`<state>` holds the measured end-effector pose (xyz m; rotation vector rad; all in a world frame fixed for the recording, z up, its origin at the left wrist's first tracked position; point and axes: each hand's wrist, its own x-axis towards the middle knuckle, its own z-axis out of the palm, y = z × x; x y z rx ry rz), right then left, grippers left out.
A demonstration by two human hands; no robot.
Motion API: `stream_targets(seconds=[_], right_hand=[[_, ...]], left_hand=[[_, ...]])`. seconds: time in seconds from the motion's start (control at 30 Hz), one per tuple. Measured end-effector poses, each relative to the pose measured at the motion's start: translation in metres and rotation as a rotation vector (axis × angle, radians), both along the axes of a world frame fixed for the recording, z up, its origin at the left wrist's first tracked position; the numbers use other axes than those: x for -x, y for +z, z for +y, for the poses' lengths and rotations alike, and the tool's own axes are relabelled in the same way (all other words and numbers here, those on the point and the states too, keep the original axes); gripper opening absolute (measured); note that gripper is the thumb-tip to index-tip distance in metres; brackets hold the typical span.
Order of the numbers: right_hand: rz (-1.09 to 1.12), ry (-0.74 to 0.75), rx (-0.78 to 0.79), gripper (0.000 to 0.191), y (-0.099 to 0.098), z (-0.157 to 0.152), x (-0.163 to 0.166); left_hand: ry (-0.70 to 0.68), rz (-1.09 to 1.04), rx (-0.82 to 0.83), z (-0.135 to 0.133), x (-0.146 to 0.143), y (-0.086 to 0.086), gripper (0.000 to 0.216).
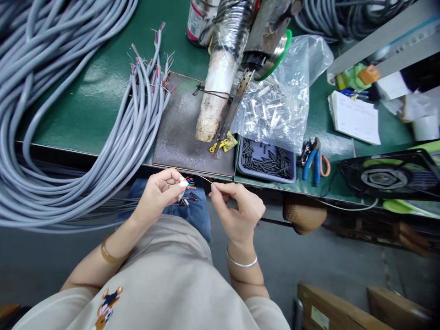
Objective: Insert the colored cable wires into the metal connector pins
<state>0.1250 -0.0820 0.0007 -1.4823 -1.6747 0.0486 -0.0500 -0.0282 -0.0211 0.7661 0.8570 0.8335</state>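
My left hand (161, 192) is closed in a pinch around a bunch of thin coloured wires (190, 184), whose ends fan out to the right of the fingertips. Between thumb and forefinger, my right hand (238, 207) grips a thin pale strand (205, 178) that reaches up and left toward the wires. Whether the strand joins the bunch cannot be made out. Below the left fingertips, more dark and silvery wire ends (185, 200) show against my jeans. Left of my hands, a bundle of grey cables (137, 119) ends in stripped, coloured wires.
On the green bench, a brown plate (182, 123) lies under a wrapped heat tool (218, 87) and a metal nozzle (237, 105). Nearby are a purple tray (268, 177) of black sleeves, a plastic bag (275, 91), blue-handled pliers (312, 162), paper (355, 117) and a black fan (392, 176).
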Motion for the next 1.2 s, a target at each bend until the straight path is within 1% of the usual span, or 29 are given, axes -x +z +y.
stream_targets(seconds=[0.1,0.17,0.2,0.23,0.3,0.37,0.4,0.47,0.53,0.57,0.6,0.63,0.7,0.77,0.83,0.9,0.97,1.07,1.2], right_hand=[[-0.037,0.028,0.015,0.009,0.004,-0.001,-0.003],[-0.102,0.034,0.046,0.009,0.011,-0.002,-0.012],[-0.153,0.013,0.07,0.01,0.015,-0.002,-0.02],[-0.213,-0.027,0.101,0.011,0.019,-0.001,-0.03],[-0.339,-0.196,0.165,0.014,0.023,0.003,-0.057],[-0.441,-0.372,0.246,0.012,0.022,0.013,-0.089],[-0.475,-0.44,0.277,0.011,0.018,0.02,-0.106],[-0.5,-0.497,0.317,0.012,0.008,0.038,-0.138],[-0.475,-0.49,0.319,0.015,-0.002,0.059,-0.164],[-0.437,-0.479,0.294,0.017,-0.007,0.07,-0.174],[-0.404,-0.46,0.263,0.019,-0.01,0.08,-0.182],[-0.373,-0.425,0.232,0.02,-0.011,0.09,-0.189],[-0.316,-0.323,0.196,0.021,-0.012,0.106,-0.197],[-0.289,-0.236,0.202,0.021,-0.01,0.115,-0.199],[-0.282,-0.185,0.222,0.019,-0.008,0.115,-0.197],[-0.276,-0.152,0.243,0.015,-0.006,0.107,-0.191],[-0.271,-0.119,0.251,0.012,-0.004,0.095,-0.184],[-0.275,-0.111,0.228,0.009,-0.001,0.078,-0.172],[-0.253,-0.242,0.166,0.01,0.003,0.063,-0.159]], left_hand=[[-0.008,0.03,-0.038,-0.001,0.0,0.002,0.026],[-0.023,0.068,-0.105,-0.002,0.001,0.005,0.023],[-0.033,0.098,-0.156,-0.002,0.002,0.009,0.021],[-0.045,0.136,-0.218,-0.003,0.003,0.013,0.019],[-0.089,0.204,-0.385,-0.005,0.004,0.025,0.013],[-0.22,0.215,-0.593,-0.006,0.003,0.039,0.01],[-0.291,0.187,-0.693,-0.007,0.002,0.046,0.01],[-0.467,0.107,-0.831,-0.008,-0.001,0.057,0.013],[-0.615,0.022,-0.879,-0.008,-0.004,0.062,0.015],[-0.65,0.001,-0.865,-0.008,-0.006,0.062,0.015],[-0.65,-0.001,-0.824,-0.008,-0.007,0.06,0.016],[-0.616,0.011,-0.759,-0.008,-0.007,0.057,0.015],[-0.472,0.046,-0.566,-0.006,-0.008,0.047,0.015],[-0.295,0.039,-0.319,-0.003,-0.008,0.036,0.016],[-0.158,-0.002,-0.096,0.001,-0.007,0.028,0.019],[-0.081,-0.031,0.047,0.005,-0.006,0.021,0.022],[-0.041,-0.042,0.114,0.008,-0.004,0.017,0.024],[-0.013,-0.037,0.15,0.009,-0.003,0.014,0.024],[0.012,-0.019,0.16,0.008,-0.005,0.014,0.026]])
